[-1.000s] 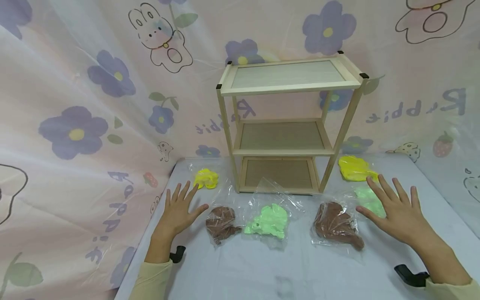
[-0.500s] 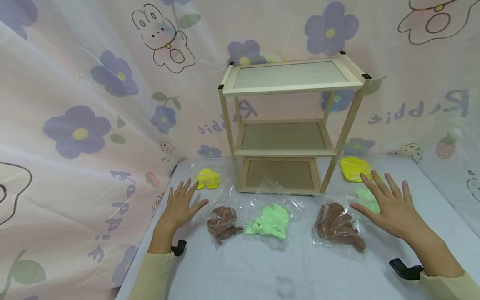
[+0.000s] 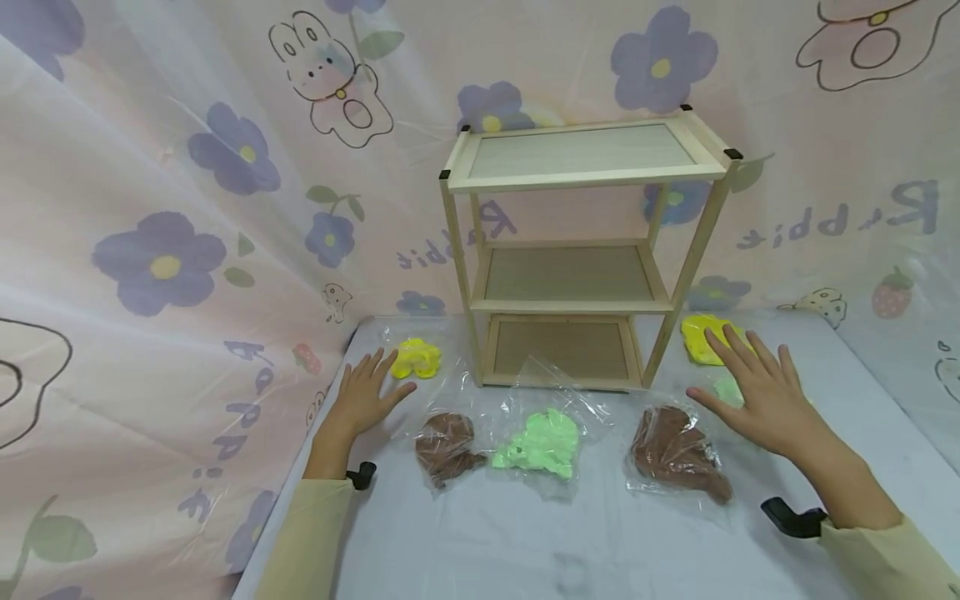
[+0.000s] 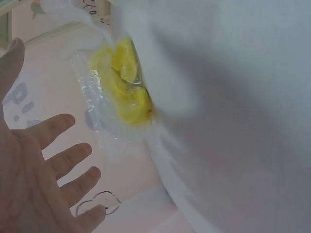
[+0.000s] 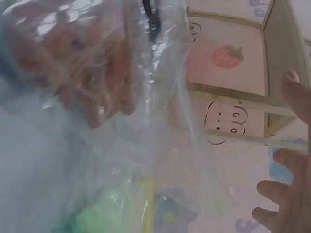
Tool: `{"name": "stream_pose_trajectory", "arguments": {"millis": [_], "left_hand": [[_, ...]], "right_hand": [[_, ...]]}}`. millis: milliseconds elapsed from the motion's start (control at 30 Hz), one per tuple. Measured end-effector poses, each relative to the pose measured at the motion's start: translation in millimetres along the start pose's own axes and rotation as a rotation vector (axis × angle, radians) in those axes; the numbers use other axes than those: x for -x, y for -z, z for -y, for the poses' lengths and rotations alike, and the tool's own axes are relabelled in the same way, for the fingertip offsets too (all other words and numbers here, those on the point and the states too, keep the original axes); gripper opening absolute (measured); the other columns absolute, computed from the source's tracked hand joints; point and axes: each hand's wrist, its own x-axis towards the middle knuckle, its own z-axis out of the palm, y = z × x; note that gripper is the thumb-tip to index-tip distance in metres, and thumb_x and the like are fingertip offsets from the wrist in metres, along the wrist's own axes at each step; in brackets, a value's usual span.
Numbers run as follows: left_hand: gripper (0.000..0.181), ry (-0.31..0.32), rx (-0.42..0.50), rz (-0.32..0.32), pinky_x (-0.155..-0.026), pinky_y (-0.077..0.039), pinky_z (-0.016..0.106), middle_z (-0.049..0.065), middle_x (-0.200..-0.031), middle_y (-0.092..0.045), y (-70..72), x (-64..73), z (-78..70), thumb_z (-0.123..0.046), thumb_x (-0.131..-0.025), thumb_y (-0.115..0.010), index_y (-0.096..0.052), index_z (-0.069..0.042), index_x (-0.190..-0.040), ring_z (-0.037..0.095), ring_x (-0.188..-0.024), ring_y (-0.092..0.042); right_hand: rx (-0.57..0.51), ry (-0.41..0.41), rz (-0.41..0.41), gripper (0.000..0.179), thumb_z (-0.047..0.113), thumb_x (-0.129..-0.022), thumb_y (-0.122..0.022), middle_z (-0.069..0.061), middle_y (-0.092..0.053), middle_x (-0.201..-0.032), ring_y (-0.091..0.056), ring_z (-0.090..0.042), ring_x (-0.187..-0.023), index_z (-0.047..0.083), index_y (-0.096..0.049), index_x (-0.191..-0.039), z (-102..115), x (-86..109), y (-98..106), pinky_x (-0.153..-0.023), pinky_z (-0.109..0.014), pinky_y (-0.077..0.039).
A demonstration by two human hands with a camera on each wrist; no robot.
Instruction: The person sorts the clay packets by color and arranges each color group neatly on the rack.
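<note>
My left hand (image 3: 362, 402) is held over the table's left side, fingers straight and spread. Its fingertips come close to a bagged yellow clay-like lump (image 3: 416, 358), also visible in the left wrist view (image 4: 129, 104). On the right, my right hand (image 3: 768, 408) hovers with spread fingers, holding nothing. It overlaps another yellow lump (image 3: 699, 340) and partly hides a pale green one (image 3: 727, 388). Between the hands lie a small brown lump (image 3: 446, 446), a light green lump (image 3: 542, 442) and a larger brown lump (image 3: 675, 450), each in a clear plastic bag.
A three-tier wooden shelf (image 3: 570, 305) stands at the back of the white-covered table (image 3: 525, 542). Behind it and along the left hangs a curtain (image 3: 202, 417) printed with flowers and rabbits. A black wrist mount (image 3: 793, 518) sits below the right hand.
My right hand has moved left and slightly up in the head view, covering more of the pale green lump. The left hand has shifted only a little. The bags and shelf stay in place.
</note>
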Motion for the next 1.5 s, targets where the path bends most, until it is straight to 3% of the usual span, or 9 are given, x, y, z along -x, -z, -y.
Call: {"name": "stream_pose_trajectory", "arguments": {"millis": [367,533,667,867,1000,1100,1500], "left_hand": [[0.087,0.005,0.063,-0.021,-0.129,-0.016,0.072,0.029,-0.171,-0.029,-4.5,-17.6,9.1,-0.056,-0.105,-0.064,-0.030,-0.006,-0.169,0.054,-0.156,-0.027],[0.086,0.034,0.091,-0.017,-0.126,-0.027,0.072,0.029,-0.170,-0.030,-9.2,-26.3,12.8,-0.054,-0.105,-0.067,-0.033,-0.006,-0.168,0.055,-0.154,-0.031],[0.082,0.078,0.124,-0.006,-0.125,-0.030,0.072,0.028,-0.169,-0.033,-13.3,-33.4,17.5,-0.048,-0.105,-0.069,-0.035,-0.006,-0.167,0.053,-0.154,-0.032],[0.076,0.115,0.170,-0.020,-0.126,-0.031,0.067,0.031,-0.164,-0.040,-17.3,-43.4,23.3,-0.034,-0.105,-0.073,-0.038,0.000,-0.163,0.052,-0.152,-0.037],[0.075,0.119,0.179,-0.023,-0.122,-0.040,0.064,0.032,-0.157,-0.047,-19.9,-49.0,26.1,-0.029,-0.103,-0.076,-0.040,0.001,-0.162,0.050,-0.143,-0.049],[0.074,0.121,0.201,-0.026,-0.118,-0.045,0.062,0.032,-0.149,-0.054,-22.5,-52.6,28.0,-0.026,-0.101,-0.079,-0.043,0.001,-0.159,0.048,-0.133,-0.057],[0.063,0.182,0.241,-0.008,-0.109,-0.052,0.059,0.028,-0.136,-0.062,-25.9,-61.2,29.0,-0.020,-0.099,-0.082,-0.054,-0.002,-0.152,0.042,-0.124,-0.061]], "right_hand": [[-0.120,0.080,-0.070,0.096,0.044,-0.100,-0.076,-0.030,-0.026,-0.172,-0.015,-0.054,-0.160,0.008,-0.023,-0.171,15,-26.7,8,-0.131,-0.068,0.008],[-0.200,0.124,-0.136,0.091,0.035,-0.100,-0.078,-0.027,-0.033,-0.170,-0.025,-0.055,-0.156,0.007,-0.027,-0.170,24,-38.1,14,-0.131,-0.071,-0.010],[-0.252,0.085,-0.135,0.091,0.034,-0.100,-0.079,-0.025,-0.032,-0.172,-0.027,-0.054,-0.156,0.010,-0.027,-0.171,31,-44.8,19,-0.124,-0.077,-0.023],[-0.302,0.004,-0.105,0.091,0.035,-0.102,-0.077,-0.028,-0.027,-0.172,-0.024,-0.057,-0.156,0.008,-0.023,-0.171,39,-52.3,26,-0.121,-0.082,-0.022],[-0.324,-0.022,-0.110,0.090,0.034,-0.102,-0.076,-0.030,-0.027,-0.171,-0.024,-0.058,-0.156,0.007,-0.024,-0.171,45,-55.7,31,-0.120,-0.083,-0.022],[-0.342,-0.012,-0.140,0.086,0.031,-0.103,-0.075,-0.034,-0.031,-0.168,-0.026,-0.059,-0.154,0.003,-0.027,-0.169,47,-56.9,33,-0.119,-0.083,-0.023],[-0.444,0.033,-0.309,0.053,0.017,-0.107,-0.071,-0.033,-0.055,-0.150,-0.049,-0.059,-0.137,-0.006,-0.053,-0.151,48,-69.8,29,-0.110,-0.080,-0.039]]}}
